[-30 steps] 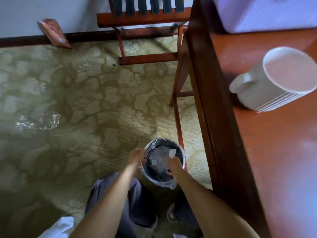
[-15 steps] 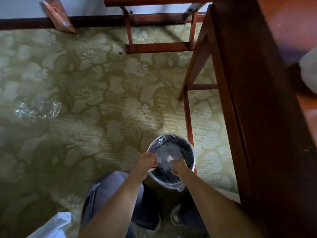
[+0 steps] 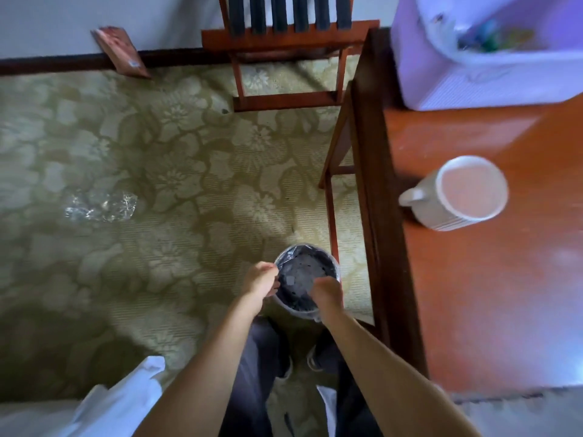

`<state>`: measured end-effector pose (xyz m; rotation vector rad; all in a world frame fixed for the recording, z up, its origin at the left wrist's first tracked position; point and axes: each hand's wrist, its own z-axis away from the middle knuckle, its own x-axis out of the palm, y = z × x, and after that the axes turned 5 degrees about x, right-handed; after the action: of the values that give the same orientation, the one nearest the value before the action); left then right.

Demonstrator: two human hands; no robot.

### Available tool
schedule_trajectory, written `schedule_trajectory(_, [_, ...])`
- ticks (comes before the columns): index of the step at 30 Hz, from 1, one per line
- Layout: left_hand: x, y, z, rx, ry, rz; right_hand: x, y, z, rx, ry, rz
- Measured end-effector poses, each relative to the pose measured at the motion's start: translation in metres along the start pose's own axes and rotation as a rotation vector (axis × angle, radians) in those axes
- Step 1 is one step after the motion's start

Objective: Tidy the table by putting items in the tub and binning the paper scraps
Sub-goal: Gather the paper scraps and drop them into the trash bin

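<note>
Paper scraps (image 3: 301, 272), featherlight and floppy, want pinching at an edge; left hand (image 3: 260, 279) and right hand (image 3: 326, 293) hover over the bin (image 3: 332, 263), each grip too blurred to tell.

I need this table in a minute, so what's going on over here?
A person stands beside the table, both hands over a small lined bin on the carpet: left hand at its near-left rim, right hand over its near side. Pale paper scraps lie inside. Whether either hand holds a scrap is too blurred to tell. A white mug stands on the table, and the purple tub at the far end has items in it.
</note>
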<state>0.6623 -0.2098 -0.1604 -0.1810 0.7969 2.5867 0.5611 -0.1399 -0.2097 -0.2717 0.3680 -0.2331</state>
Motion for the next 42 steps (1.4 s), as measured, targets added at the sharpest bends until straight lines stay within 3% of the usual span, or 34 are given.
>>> schedule_trajectory(3, [-0.015, 0.032, 0.055, 0.157, 0.043, -0.006, -0.03, -0.027, 0.067, -0.122, 0.004, -0.121])
schedule_trajectory(6, [-0.016, 0.075, 0.124, 0.323, 0.026, -0.01, -0.097, -0.058, 0.139, -0.334, 0.143, -0.185])
schedule_trajectory(11, [0.013, 0.12, 0.193, 0.589, -0.03, 0.046, -0.196, -0.079, 0.205, -0.593, 0.124, -0.389])
schedule_trajectory(17, [0.08, 0.146, 0.235, 0.746, -0.217, -0.057, -0.284, -0.032, 0.241, -0.64, 0.388, -0.488])
schedule_trajectory(21, [0.148, 0.157, 0.26, 0.851, -0.245, -0.14, -0.354, 0.001, 0.23, -0.603, 0.47, -0.536])
schedule_trajectory(27, [0.287, 0.176, 0.282, 0.88, -0.331, -0.33, -0.472, 0.018, 0.173, -0.559, 0.394, -0.485])
schedule_trajectory(36, [0.513, 0.219, 0.313, 0.743, -0.138, -0.151, -0.696, 0.027, 0.072, -0.561, 0.371, -0.082])
schedule_trajectory(42, [0.6, 0.27, 0.298, 0.714, -0.082, -0.312, -0.778, -0.008, 0.014, -0.558, 0.362, 0.132])
